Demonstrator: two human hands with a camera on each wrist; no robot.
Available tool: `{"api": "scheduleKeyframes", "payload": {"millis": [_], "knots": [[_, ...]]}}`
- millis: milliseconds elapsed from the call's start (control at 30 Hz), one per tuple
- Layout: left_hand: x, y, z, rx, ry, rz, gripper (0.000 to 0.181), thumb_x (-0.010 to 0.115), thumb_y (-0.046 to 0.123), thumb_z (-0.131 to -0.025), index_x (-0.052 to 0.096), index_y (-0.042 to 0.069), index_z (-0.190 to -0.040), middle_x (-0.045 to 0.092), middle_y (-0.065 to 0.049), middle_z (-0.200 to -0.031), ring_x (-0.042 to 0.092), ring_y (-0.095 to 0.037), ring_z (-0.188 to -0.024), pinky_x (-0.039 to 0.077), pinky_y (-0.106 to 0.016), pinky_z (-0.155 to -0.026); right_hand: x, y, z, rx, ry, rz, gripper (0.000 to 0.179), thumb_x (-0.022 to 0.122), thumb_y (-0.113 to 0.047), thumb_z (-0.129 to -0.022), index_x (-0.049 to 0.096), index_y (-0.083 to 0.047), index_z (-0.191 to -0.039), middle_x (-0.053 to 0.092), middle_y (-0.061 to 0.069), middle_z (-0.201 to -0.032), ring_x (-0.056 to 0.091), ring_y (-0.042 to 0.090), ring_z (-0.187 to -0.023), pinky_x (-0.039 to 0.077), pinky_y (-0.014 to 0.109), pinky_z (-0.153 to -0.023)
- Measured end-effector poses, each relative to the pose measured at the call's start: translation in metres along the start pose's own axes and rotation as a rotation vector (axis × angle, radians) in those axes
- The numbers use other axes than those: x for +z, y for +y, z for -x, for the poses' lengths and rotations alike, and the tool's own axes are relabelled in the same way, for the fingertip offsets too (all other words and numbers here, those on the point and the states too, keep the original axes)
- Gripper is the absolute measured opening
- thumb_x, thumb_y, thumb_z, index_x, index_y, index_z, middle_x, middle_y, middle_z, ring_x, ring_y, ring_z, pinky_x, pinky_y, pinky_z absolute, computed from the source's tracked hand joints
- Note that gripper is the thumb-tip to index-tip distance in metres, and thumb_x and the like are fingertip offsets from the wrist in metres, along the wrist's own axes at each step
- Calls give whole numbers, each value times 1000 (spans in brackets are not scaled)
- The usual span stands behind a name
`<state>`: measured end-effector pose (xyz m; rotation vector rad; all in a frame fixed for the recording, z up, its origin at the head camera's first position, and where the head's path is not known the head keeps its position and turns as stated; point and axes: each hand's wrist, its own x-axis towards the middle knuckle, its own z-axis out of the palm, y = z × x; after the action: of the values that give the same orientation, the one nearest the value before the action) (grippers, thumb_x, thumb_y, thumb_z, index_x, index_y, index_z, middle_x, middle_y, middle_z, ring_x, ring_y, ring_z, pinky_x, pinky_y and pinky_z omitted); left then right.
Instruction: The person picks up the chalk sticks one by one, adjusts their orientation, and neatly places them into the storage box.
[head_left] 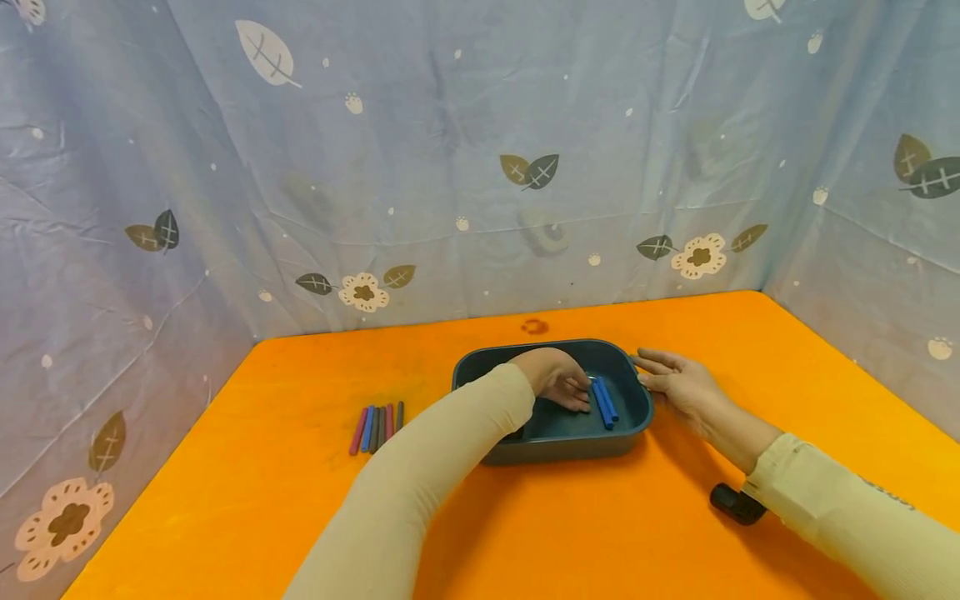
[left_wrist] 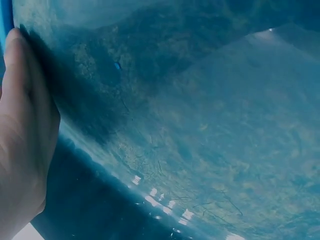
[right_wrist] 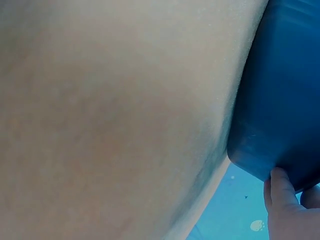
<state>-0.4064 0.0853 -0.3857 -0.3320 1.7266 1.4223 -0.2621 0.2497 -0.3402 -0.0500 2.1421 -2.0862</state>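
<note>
A dark blue-grey rectangular tub [head_left: 570, 450] sits on the orange table. My left hand [head_left: 561, 385] reaches down into it, fingertips right beside two blue crayon-like sticks [head_left: 603, 403] that lie side by side on its floor. In the left wrist view, the fingers of this hand [left_wrist: 22, 125] are straight, with a sliver of blue stick [left_wrist: 6, 20] at their tips. My right hand [head_left: 678, 387] is at the tub's right end, fingers extended against its rim. From the right wrist, fingertips [right_wrist: 281, 182] show against the tub's outer wall [right_wrist: 280, 100].
Left of the tub, several pink, blue and dark sticks [head_left: 375, 429] lie in a row, partly behind my left sleeve [head_left: 442, 450]. A small black device [head_left: 737, 504] shows under my right wrist. Patterned cloth [head_left: 450, 167] hangs behind the table [head_left: 300, 500] and at its sides.
</note>
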Motion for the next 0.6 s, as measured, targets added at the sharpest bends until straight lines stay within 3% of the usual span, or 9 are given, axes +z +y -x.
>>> {"api": "scheduleKeyframes", "payload": {"millis": [67, 167, 200, 233, 300, 433, 467, 600], "knots": [[4, 1, 43, 5, -12, 3, 25, 58, -3, -95, 56, -12, -118, 59, -27, -114, 61, -42, -110, 50, -47, -95, 0, -1, 0, 0, -2, 1, 59, 40, 2, -102, 7, 9, -151, 11, 31, -154, 59, -7, -88, 51, 17, -72], [7, 2, 82, 32, 0, -9, 31, 54, -3, -98, 52, -12, -128, 58, -25, -123, 57, -37, -118, 46, -43, -101, 1, -1, 0, 3, 0, -8, 59, 40, 3, -102, 7, 9, -151, 11, 31, -154, 59, -6, -88, 52, 18, -72], [6, 3, 88, 42, 4, -7, 32, 54, -3, -98, 52, -12, -128, 58, -26, -122, 58, -38, -117, 47, -43, -100, 1, -1, 0, 3, -1, -8, 59, 40, 3, -102, 7, 9, -151, 11, 31, -154, 59, -6, -88, 52, 18, -72], [0, 5, 79, 37, -20, 14, 33, 59, -4, -94, 54, -11, -126, 59, -27, -119, 60, -40, -112, 51, -44, -93, 1, -1, 0, 4, -1, -10, 59, 40, 3, -102, 7, 9, -151, 11, 31, -154, 59, -6, -88, 52, 18, -72], [-5, 9, 84, 50, -16, 19, 32, 60, -3, -94, 55, -10, -125, 60, -27, -115, 62, -40, -108, 53, -43, -91, 1, 0, 0, 5, 0, -13, 60, 41, 3, -102, 7, 10, -150, 11, 31, -154, 60, -6, -87, 52, 18, -73], [-14, 15, 101, 101, -38, -27, 30, 59, 2, -96, 56, -7, -125, 59, -23, -114, 62, -38, -110, 58, -35, -78, 1, 0, 1, 4, 3, -11, 60, 41, 3, -102, 6, 10, -150, 11, 31, -154, 60, -5, -87, 52, 18, -73], [-12, 15, 120, 130, -20, -58, 31, 53, 5, -100, 54, -7, -129, 59, -22, -119, 59, -36, -116, 57, -31, -81, 1, 0, 1, 3, 2, -9, 60, 41, 3, -102, 6, 10, -150, 11, 31, -154, 60, -5, -87, 52, 18, -73], [-20, 16, 150, 191, -48, -90, 38, 50, 8, -102, 47, -6, -138, 53, -22, -133, 53, -34, -124, 53, -31, -91, 0, -1, 1, 5, 0, -2, 61, 42, 2, -102, 6, 10, -151, 11, 31, -154, 60, -5, -87, 52, 19, -74]]}}
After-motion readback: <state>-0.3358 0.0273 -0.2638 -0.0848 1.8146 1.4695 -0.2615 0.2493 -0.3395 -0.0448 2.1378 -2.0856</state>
